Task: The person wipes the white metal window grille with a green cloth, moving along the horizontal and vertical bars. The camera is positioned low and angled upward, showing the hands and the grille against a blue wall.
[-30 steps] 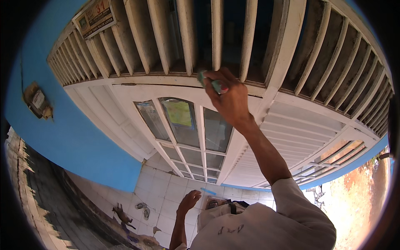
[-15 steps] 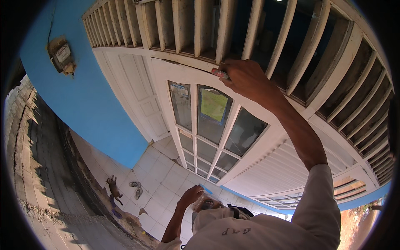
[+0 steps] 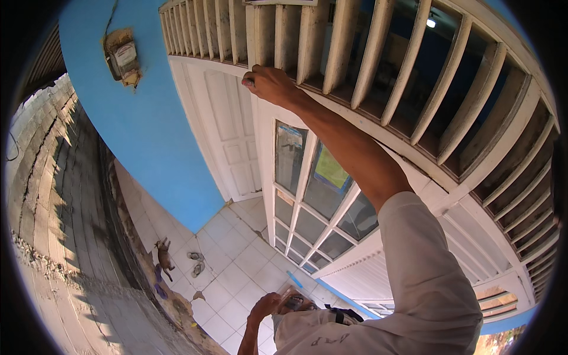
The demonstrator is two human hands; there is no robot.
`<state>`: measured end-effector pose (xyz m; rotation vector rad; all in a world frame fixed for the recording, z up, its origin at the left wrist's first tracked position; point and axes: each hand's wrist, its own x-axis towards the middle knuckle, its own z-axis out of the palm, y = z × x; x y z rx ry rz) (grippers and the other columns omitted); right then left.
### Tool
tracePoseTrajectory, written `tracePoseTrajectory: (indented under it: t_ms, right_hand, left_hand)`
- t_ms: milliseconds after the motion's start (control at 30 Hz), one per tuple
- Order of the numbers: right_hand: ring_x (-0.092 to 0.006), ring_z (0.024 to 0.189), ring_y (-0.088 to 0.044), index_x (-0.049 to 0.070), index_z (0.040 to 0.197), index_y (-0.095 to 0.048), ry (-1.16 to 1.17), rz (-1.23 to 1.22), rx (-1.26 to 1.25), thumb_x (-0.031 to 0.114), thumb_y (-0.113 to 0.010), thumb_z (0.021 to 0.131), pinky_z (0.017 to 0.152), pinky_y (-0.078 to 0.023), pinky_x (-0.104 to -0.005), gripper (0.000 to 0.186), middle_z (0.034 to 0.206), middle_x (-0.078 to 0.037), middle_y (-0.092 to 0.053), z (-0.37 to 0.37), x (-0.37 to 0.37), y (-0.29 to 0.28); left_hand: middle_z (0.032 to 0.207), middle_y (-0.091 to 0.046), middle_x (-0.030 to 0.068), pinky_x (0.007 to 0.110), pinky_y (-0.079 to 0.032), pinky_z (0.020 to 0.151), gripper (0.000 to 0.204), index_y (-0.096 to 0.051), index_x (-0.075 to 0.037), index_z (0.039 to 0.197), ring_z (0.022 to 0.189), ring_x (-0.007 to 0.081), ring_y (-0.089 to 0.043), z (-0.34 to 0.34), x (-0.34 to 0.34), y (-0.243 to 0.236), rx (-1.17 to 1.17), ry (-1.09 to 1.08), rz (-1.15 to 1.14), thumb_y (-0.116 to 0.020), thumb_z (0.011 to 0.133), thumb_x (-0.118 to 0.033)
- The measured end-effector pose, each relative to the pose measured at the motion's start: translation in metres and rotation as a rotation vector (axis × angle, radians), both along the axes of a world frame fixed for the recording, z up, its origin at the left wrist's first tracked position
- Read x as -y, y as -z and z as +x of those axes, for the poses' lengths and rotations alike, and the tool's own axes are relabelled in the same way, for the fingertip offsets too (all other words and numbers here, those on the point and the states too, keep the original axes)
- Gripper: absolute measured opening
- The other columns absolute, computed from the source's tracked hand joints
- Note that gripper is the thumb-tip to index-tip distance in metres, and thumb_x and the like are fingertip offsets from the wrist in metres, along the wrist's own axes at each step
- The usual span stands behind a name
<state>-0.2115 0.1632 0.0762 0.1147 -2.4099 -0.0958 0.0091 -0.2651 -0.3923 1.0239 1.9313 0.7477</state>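
Observation:
My right hand (image 3: 273, 86) is raised to the white frame rail just under the slatted vent (image 3: 316, 50), near the upper left corner of the glazed door (image 3: 294, 207). Its fingers close round a small reddish-grey piece (image 3: 248, 82), mostly hidden, whose kind I cannot make out. Lower down, in front of my shirt, my left hand (image 3: 264, 306) is closed beside a clear, container-like object (image 3: 291, 302) with something dark in it. The fingers seem to grip its edge, though the contact is partly hidden.
A white panelled door (image 3: 228, 127) adjoins a blue wall (image 3: 139, 130) with a box set in a broken patch (image 3: 124, 58). On the tiled floor (image 3: 236, 251) lie a brown animal (image 3: 164, 258) and a pair of sandals (image 3: 196, 264). A rough grey wall (image 3: 53, 195) stands left.
My right hand has slid left along the rail, from above the glazed door to its left corner, still holding the small piece. My left hand stays low; the view has shifted slightly.

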Motion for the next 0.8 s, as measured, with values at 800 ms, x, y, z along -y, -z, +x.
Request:
tracePoseTrajectory:
  t_ms: [800]
  right_hand:
    - [-0.0272,0.065,-0.069,0.009,0.085,-0.067,0.627,-0.029,-0.422,0.01,-0.066,0.084,0.054,-0.054,-0.0383,0.002,0.083,-0.006,-0.069,0.322,0.042,-0.011]
  left_hand:
    - [0.107,-0.072,0.0118,0.037,-0.053,0.086,0.028,-0.067,-0.006,0.114,0.099,0.0269,-0.068,-0.045,-0.04,0.011,0.033,0.12,0.076,-0.061,0.099,-0.029]
